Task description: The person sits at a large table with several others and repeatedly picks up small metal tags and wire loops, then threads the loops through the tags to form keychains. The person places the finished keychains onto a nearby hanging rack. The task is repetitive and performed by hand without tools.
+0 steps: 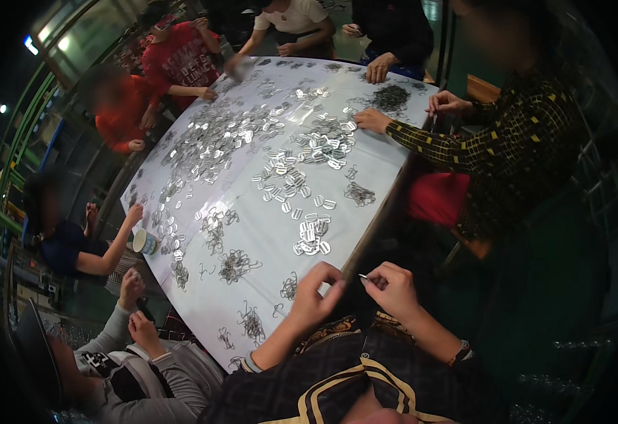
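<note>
My left hand point(316, 293) is raised over the table's near edge, its fingers curled and thumb against them. Whatever it may hold is too small to make out. Just beyond the edge, to its right, my right hand point(394, 290) pinches a small thin shiny metal piece point(363, 277) between thumb and finger. The hands are a short way apart. Ahead of them lies a small pile of flat, slotted metal buckles point(312, 235). A cluster of thin, dark bent-wire hooks point(289, 285) sits left of my left hand.
The white-covered table point(266, 247) carries many more buckles point(327, 141) and heaps of wire hooks point(235, 266). A paper cup point(144, 242) stands at the left edge. Several people work around it; a patterned sleeve point(443, 145) reaches in from the right. A grey-sleeved person sits close on my left.
</note>
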The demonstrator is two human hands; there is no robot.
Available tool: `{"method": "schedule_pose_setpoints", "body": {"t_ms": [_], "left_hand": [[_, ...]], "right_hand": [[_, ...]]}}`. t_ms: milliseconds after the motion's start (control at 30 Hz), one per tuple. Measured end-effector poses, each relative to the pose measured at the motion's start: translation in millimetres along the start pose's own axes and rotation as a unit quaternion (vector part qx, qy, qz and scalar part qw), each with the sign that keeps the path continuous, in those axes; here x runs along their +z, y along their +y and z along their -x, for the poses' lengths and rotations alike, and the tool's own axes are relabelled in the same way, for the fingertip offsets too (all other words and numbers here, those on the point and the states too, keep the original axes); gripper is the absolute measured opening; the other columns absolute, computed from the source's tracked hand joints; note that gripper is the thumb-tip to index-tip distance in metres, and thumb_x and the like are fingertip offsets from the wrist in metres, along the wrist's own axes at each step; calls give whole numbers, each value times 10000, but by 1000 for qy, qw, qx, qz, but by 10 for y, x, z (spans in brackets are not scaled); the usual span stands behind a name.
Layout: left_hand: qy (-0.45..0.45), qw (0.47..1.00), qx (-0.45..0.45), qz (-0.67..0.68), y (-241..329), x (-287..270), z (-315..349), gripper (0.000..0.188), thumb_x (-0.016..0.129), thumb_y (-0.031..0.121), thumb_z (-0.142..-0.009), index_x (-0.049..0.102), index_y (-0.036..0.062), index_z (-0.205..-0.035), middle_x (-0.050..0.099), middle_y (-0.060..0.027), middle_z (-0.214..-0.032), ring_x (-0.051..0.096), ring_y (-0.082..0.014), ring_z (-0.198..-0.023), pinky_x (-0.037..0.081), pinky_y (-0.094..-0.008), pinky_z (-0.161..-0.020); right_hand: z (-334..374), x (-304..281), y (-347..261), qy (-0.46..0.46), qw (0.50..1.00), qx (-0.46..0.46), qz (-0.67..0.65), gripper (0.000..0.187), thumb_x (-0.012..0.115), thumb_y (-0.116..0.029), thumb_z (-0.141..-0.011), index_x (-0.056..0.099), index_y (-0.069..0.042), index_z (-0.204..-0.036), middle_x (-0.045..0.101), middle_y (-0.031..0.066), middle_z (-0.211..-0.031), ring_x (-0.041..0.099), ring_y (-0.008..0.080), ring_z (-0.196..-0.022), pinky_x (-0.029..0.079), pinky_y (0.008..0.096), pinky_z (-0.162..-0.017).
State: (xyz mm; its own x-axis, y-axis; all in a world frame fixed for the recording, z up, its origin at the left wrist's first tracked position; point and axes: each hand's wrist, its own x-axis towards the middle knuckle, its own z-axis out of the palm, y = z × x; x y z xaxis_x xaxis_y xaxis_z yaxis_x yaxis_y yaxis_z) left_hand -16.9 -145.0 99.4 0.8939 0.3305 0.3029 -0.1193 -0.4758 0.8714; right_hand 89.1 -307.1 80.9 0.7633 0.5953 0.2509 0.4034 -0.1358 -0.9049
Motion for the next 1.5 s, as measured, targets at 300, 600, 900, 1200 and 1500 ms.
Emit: {"method": "schedule_pose_setpoints", "body": {"t_ms": [300, 600, 900, 1200, 1500], "left_hand": [[24, 997, 58, -42, -47, 359, -20, 134, 651, -35, -779, 560, 4, -869, 575, -107, -854, 570, -233, -807, 450, -306, -725], [13, 986, 57, 156, -88, 337, 117, 119, 514, -53, -898, 472, 1, -996, 599, -165, -1038, 586, -194, -931, 470, -324, -856], [23, 977, 107, 182, 210, 177, 100, 163, 501, -105, -850, 472, 3, -968, 595, -164, -966, 582, -225, -879, 473, -326, -797], [6, 980, 140, 145, 264, 88, 228, 203, 491, -112, -836, 457, 12, -993, 569, -170, -967, 561, -228, -885, 469, -338, -809], [0, 986, 94, 140, 221, 120, 310, 144, 520, -84, -849, 476, -1, -959, 573, -161, -980, 561, -219, -890, 455, -323, -825]], "right_hand": [[37, -15, 22, 4, 1000, -12, 22, 94, 720, -26, -709, 629, -20, -730, 603, 85, -680, 631, 211, -571, 507, 312, -534], [-79, -277, -42, -90, 992, -85, -28, 132, 776, -90, -725, 702, -34, -818, 590, 54, -662, 586, 136, -525, 468, 269, -493], [-274, -373, 319, 78, 996, -26, 39, 73, 734, -80, -778, 707, -12, -776, 606, 74, -638, 552, 140, -505, 422, 278, -483], [-582, 514, 720, -26, 993, -4, 116, 161, 736, -175, -749, 734, -49, -849, 630, 107, -776, 641, 288, -761, 513, 382, -718], [-780, 1249, 1057, -32, 979, -35, 196, 177, 765, -146, -717, 678, -35, -823, 614, 131, -856, 611, 323, -879, 495, 419, -790]]}}
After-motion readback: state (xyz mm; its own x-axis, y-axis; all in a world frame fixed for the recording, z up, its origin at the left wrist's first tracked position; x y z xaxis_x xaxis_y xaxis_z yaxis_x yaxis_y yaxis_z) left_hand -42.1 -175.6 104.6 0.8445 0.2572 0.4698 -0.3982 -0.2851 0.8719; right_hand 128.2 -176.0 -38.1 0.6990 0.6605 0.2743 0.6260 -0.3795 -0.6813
